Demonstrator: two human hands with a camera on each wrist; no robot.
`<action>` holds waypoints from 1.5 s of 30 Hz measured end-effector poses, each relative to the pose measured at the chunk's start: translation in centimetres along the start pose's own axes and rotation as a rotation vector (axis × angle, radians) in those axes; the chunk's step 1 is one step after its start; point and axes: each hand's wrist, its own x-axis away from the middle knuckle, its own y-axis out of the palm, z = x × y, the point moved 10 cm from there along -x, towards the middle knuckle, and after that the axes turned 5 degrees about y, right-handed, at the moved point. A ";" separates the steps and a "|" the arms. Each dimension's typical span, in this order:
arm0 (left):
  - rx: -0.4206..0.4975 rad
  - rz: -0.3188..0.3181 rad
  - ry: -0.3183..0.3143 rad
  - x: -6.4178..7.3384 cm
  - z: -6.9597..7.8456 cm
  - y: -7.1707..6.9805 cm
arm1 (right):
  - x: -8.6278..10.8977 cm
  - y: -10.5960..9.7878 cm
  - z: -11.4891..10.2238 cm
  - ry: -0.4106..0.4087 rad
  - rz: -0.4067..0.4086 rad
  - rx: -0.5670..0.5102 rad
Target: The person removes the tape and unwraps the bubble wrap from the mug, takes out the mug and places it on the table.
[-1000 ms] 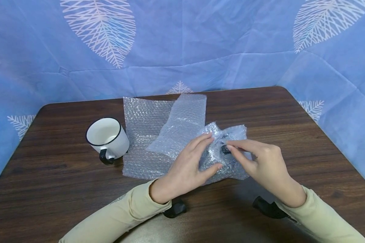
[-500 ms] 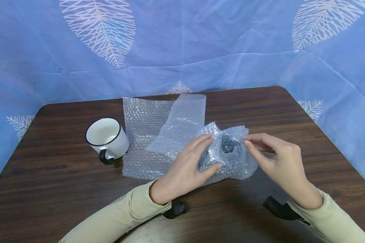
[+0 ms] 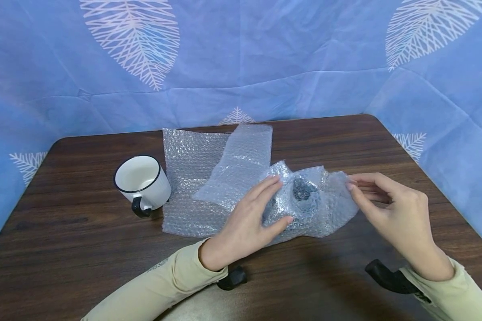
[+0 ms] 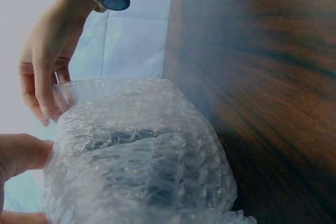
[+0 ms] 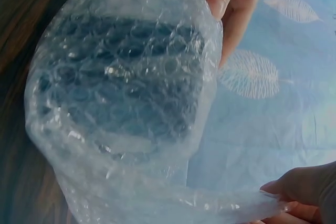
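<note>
In the head view, a bundle of bubble wrap (image 3: 295, 214) sits on the table right of centre. Something dark (image 5: 121, 77) shows blurred through its layers in the right wrist view; its kind cannot be made out. My left hand (image 3: 247, 218) rests on the bundle's left side, fingers fairly straight and thumb apart, touching the wrap. At the other side, my right hand (image 3: 393, 209) pinches the loose edge of the wrap between thumb and fingers, holding it out from the bundle. A dark, wrap-lined opening is visible in the top of the bundle.
A white mug (image 3: 142, 183) with black rim and handle stands at the left. Flat sheets of bubble wrap (image 3: 197, 178) lie between it and the bundle, touching both or nearly so. Behind the wooden table (image 3: 76, 267) hangs a blue cloth (image 3: 241, 53) with leaf prints.
My right hand has moved right, drawing the loose flap of bubble wrap outward from the bundle's top and uncovering the dark opening. My left hand has stayed in place.
</note>
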 end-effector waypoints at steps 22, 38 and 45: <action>-0.035 -0.016 0.028 0.0 0.4 0.0 | 1.4 -2.5 5.1 0.180 -0.080 0.082; -0.065 -0.015 0.039 0.2 0.8 -0.2 | 3.2 -2.1 8.8 0.282 -0.265 0.273; -0.080 0.021 0.076 0.5 1.2 -0.5 | 3.6 -1.4 9.9 0.307 -0.352 0.310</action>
